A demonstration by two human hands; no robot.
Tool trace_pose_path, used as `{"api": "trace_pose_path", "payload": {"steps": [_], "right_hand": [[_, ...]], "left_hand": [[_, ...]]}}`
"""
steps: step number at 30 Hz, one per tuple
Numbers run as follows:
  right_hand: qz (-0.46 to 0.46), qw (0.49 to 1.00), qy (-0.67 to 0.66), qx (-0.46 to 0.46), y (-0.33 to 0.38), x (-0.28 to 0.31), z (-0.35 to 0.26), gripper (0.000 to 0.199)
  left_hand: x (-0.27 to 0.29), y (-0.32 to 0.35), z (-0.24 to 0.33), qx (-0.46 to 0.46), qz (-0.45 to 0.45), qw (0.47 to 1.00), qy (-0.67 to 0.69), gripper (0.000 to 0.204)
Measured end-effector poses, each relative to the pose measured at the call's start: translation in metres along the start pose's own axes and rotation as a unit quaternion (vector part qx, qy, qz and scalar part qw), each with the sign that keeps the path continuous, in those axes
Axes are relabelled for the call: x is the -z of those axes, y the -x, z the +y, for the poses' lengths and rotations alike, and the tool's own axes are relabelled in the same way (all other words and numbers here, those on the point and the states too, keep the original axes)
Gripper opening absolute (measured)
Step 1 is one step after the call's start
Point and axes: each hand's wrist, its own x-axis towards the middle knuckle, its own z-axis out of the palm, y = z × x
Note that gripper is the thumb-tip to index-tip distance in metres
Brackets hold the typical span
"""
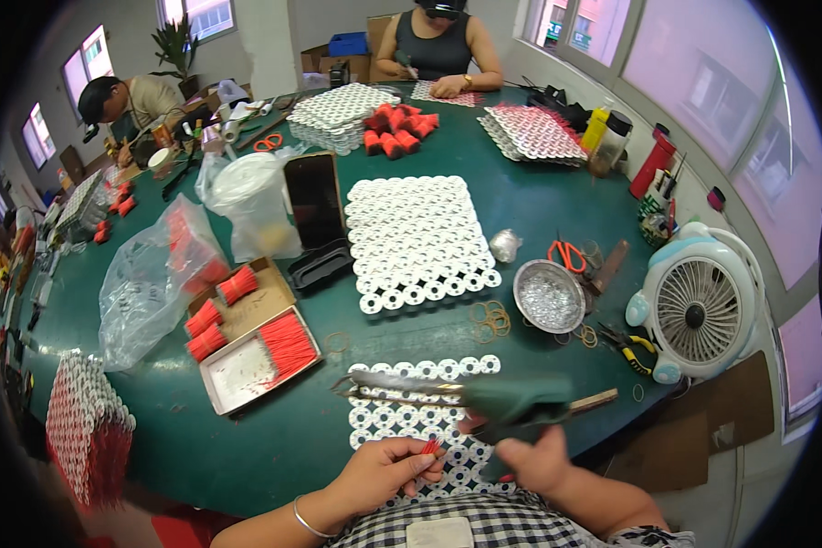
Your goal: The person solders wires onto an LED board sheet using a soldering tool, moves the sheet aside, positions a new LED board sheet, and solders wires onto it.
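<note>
In front of me lies a sheet of joined round white circuit boards (367, 416), its near part partly hidden by my hands. My left hand (384, 470) pinches a few short red wires (429, 447) between thumb and fingers, over the sheet's near half. Gripped in my right hand (543, 464) is a dark green soldering gun (519, 402), smeared by motion. Its long metal front reaches left across the sheet. Left of the sheet, an open carton tray (231, 373) holds a loose row of red wires (288, 349) and, in its lid, several tied red bundles (205, 318).
Beyond the sheet stands a stack of similar boards (416, 237). On the right are a metal bowl (550, 297) of shiny bits, orange-handled scissors (568, 256), yellow-handled pliers (632, 349) and a fan (699, 310). A phone (315, 196) leans beside a plastic-bagged tub (254, 205). Two co-workers sit farther back.
</note>
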Motion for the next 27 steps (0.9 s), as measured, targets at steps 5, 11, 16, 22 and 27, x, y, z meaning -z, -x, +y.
{"api": "trace_pose_path", "payload": {"steps": [5, 11, 16, 22, 27], "right_hand": [[-0.051, 0.993, 0.012, -0.102, 0.001, -0.008, 0.016, 0.05], [-0.061, 0.992, -0.051, -0.095, -0.002, -0.006, 0.02, 0.048], [0.065, 0.993, -0.096, 0.029, -0.007, 0.009, 0.007, 0.055], [0.096, 0.988, -0.113, 0.039, -0.002, 0.015, 0.008, 0.055], [0.113, 0.986, -0.111, 0.051, -0.007, 0.014, -0.006, 0.057]], "left_hand": [[-0.005, -0.012, -0.002, 0.032, -0.001, 0.998, 0.05, 0.023], [-0.004, -0.012, -0.009, 0.003, -0.002, 1.0, -0.005, 0.022], [0.019, 0.021, 0.045, -0.496, -0.195, 0.846, -0.02, 0.022], [-0.004, 0.084, 0.114, -0.58, -0.399, 0.71, -0.025, 0.017], [-0.005, 0.092, 0.124, -0.589, -0.408, 0.697, -0.025, 0.017]]}}
